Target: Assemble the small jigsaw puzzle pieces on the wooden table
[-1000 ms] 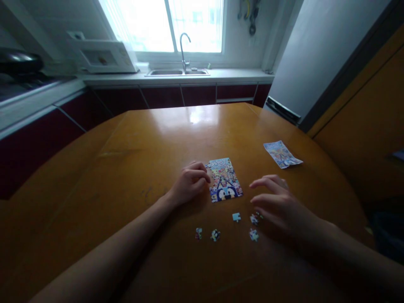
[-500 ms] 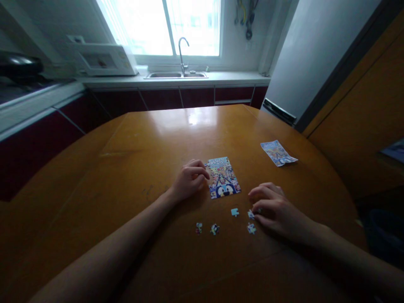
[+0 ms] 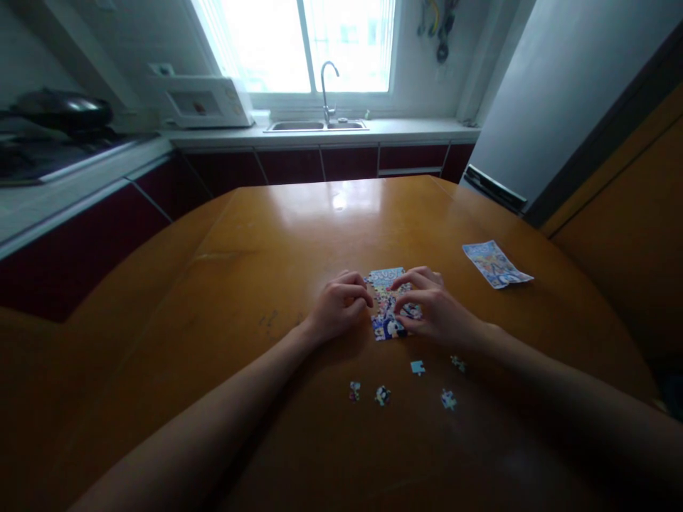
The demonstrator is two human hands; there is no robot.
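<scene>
"Where is the jigsaw puzzle [image 3: 385,302] lying?"

"Flat on the wooden table [image 3: 288,242], its pieces forming one joined panel."

"What is the left hand [image 3: 341,302] doing?"

"It's resting at the puzzle's left edge, fingers curling loosely. Whether they're pinching anything, I can't tell."

"And the right hand [image 3: 435,306]?"

"It's arching over the puzzle's right part, thumb and fingers bending toward the picture. I can't tell whether it's gripping a piece."

"Are other pieces lying about?"

"Yes, on the puzzle's near side. A light-blue piece [image 3: 417,368] is lying just off it, two patterned pieces [image 3: 383,395] are lying farther out toward its left, and two mottled pieces [image 3: 448,400] toward its right."

"And the printed sheet [image 3: 497,264]?"

"That's lying right of the puzzle, well apart."
</scene>
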